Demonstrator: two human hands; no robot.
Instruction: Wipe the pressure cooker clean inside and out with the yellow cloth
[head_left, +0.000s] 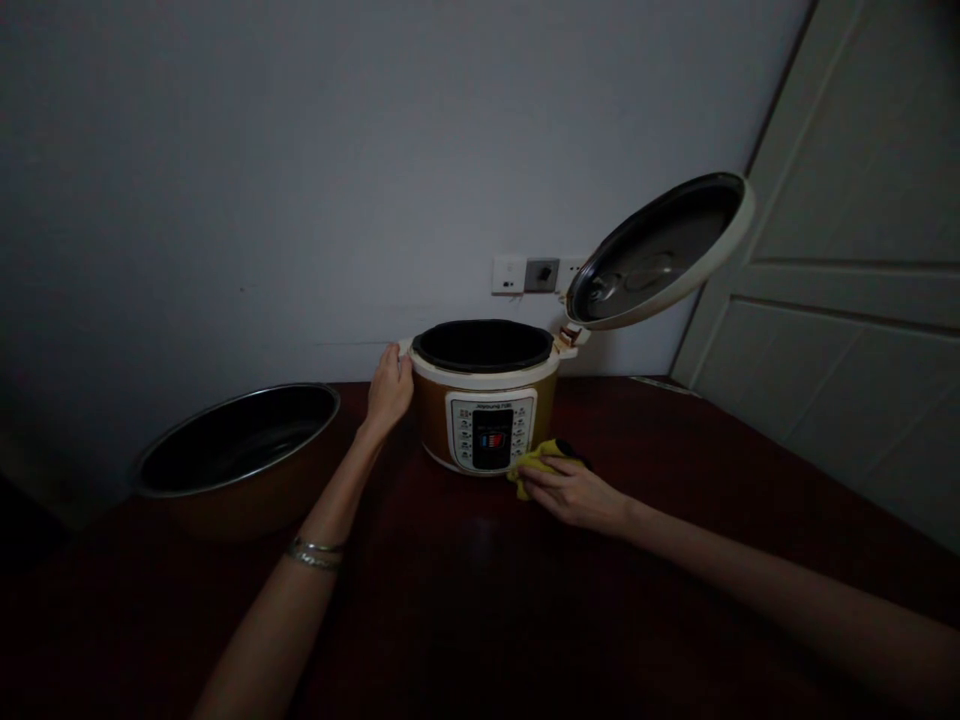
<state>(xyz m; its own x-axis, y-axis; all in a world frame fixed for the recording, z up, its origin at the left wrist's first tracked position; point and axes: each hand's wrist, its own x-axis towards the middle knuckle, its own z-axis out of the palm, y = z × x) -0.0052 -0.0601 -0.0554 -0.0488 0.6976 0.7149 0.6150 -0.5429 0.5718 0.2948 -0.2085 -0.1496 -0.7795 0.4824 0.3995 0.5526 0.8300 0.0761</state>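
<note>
On the dark red counter (480,620), an electric cooker (431,415) stands near the far edge's middle; a round pot (247,495) sits toward the far left corner. The cooker's hinged lid (679,285) tilts open rightward. The left hand (391,390) touches the cooker's left rim, its grip impossible to judge; the right hand (577,492) pinches a yellow cloth (534,460) at the lower front.

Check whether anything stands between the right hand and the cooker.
Only the yellow cloth in the right hand, at the lower right of the cooker. Nothing else visible blocks that side: the pot sits off to the left, and the open lid is raised clear above.
</note>
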